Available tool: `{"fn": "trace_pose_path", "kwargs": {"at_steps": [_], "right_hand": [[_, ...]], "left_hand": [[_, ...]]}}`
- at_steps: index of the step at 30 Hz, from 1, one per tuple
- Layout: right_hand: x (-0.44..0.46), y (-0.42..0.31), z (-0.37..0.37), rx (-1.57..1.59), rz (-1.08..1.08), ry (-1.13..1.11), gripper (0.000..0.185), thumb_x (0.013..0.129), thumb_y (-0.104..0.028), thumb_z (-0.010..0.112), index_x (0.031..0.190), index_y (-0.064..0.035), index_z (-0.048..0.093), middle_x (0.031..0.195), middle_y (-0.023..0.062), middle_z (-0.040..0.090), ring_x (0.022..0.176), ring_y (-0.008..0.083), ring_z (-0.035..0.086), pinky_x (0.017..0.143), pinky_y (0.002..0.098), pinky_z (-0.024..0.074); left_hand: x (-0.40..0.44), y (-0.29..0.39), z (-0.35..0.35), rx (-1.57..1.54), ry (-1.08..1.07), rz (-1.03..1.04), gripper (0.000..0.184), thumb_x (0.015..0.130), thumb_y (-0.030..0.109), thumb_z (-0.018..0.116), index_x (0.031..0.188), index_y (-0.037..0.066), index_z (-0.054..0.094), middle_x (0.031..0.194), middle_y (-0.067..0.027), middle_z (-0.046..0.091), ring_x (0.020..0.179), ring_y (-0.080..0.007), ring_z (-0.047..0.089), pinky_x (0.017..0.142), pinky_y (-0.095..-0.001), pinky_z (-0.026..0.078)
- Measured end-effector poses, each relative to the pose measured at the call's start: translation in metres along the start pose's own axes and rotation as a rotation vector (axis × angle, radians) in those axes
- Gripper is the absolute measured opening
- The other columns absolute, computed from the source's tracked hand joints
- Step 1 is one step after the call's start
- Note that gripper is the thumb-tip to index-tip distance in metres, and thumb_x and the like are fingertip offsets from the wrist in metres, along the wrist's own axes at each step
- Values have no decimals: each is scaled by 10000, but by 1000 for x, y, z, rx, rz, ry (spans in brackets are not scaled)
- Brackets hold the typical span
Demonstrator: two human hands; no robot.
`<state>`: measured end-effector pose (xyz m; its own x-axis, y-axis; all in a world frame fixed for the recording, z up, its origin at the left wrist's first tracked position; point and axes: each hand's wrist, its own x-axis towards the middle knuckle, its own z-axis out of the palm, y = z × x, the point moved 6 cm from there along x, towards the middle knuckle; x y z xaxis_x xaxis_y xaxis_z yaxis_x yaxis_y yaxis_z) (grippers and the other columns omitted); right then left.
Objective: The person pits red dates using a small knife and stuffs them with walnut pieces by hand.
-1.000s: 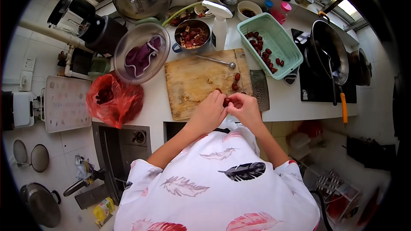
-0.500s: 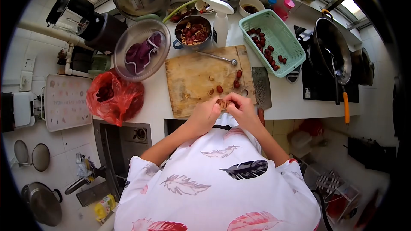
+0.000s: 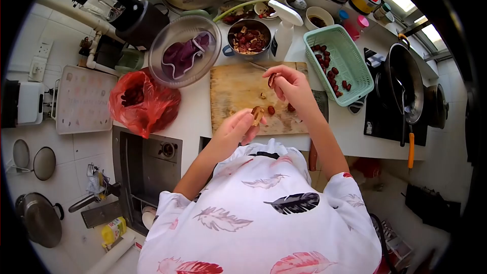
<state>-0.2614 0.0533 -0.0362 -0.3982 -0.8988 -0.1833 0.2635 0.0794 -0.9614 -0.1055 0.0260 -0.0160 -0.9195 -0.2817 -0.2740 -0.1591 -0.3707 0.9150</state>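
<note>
**Two hands, two pinches, over a worn cutting board**

Thumb and fingers of the left hand (image 3: 233, 131) pinch a pale-fleshed date piece (image 3: 257, 115) in the head camera's view, while the right hand (image 3: 290, 89), raised higher and farther forward, pinches a dark red date piece (image 3: 272, 80) at its fingertips. Fingertip holds suit fruit this small and probably sticky, leaving most of each piece exposed. Both pieces are above the cutting board (image 3: 231, 83), the left one near its front edge, where the board would likely catch crumbs or drips.

A whole red date (image 3: 271, 109) lies on the wood between the hands, within easy reach. Beyond the board's far edge, a pot (image 3: 248, 23) holds red and pale pieces, its nearness apparently sparing long reaches. The green basket (image 3: 350, 50), to the right, keeps whole dates apart from those pieces. A cleaver lies by the board's right side, its handle (image 3: 312, 156) toward the wearer, seemingly placed for ready pickup; the right forearm partly covers it.
</note>
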Motion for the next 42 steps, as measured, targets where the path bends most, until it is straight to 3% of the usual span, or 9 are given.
{"fn": "trace_pose_path", "kwargs": {"at_steps": [8,14,17,21,31,34,36,40,42], "right_hand": [[43,-19,24,54,63,-80,153,760,-11,464,867,36,562,758,68,571,656,125,576,638,250,500],[-8,-35,48,29,94,-188,127,779,-8,499,896,22,538,768,67,577,621,107,564,540,238,487],[-24,-44,52,58,107,-211,108,798,-20,539,893,30,534,770,67,578,612,97,562,525,236,488],[-35,-52,49,162,116,-205,130,796,-25,570,901,42,535,766,87,586,616,113,569,534,250,497],[-54,-67,51,211,26,-258,127,794,3,574,896,64,529,799,100,603,662,126,594,599,244,506],[-60,-67,54,175,5,-261,121,783,10,585,878,59,528,791,87,597,663,114,589,593,230,498],[-64,-66,54,145,31,-239,122,780,6,593,872,57,531,787,82,594,666,107,587,591,223,493],[-73,-67,54,101,16,-203,93,792,-3,589,855,52,549,765,54,580,623,73,553,543,192,455],[-77,-71,56,98,-37,-180,75,810,-13,578,850,48,562,730,36,567,582,57,523,496,181,421]], "left_hand": [[-22,18,3,-54,36,99,390,929,370,355,952,4,487,651,-12,439,548,-70,362,517,-194,297],[-23,30,-9,54,435,296,324,920,320,406,968,6,470,775,-36,502,637,-75,456,571,-195,389],[-18,28,-8,-68,370,368,244,909,239,454,1017,20,455,822,-22,518,712,-69,483,606,-191,393],[-18,31,-4,-170,304,352,289,909,281,453,1011,11,456,819,-39,528,713,-82,495,620,-212,410],[-29,47,5,17,371,337,355,903,346,434,962,-1,478,748,-39,517,661,-87,476,603,-202,389],[-27,43,6,-51,315,315,207,883,191,496,974,6,492,810,-32,543,702,-70,488,617,-202,398],[-28,50,6,345,423,393,127,843,116,519,906,6,521,770,-16,547,668,-52,476,603,-192,388],[-30,54,12,332,407,353,89,810,76,521,856,0,524,712,-8,528,622,-42,452,570,-192,377],[-31,47,14,65,307,211,83,811,74,500,840,-3,510,694,-17,505,598,-46,432,531,-205,364]]}}
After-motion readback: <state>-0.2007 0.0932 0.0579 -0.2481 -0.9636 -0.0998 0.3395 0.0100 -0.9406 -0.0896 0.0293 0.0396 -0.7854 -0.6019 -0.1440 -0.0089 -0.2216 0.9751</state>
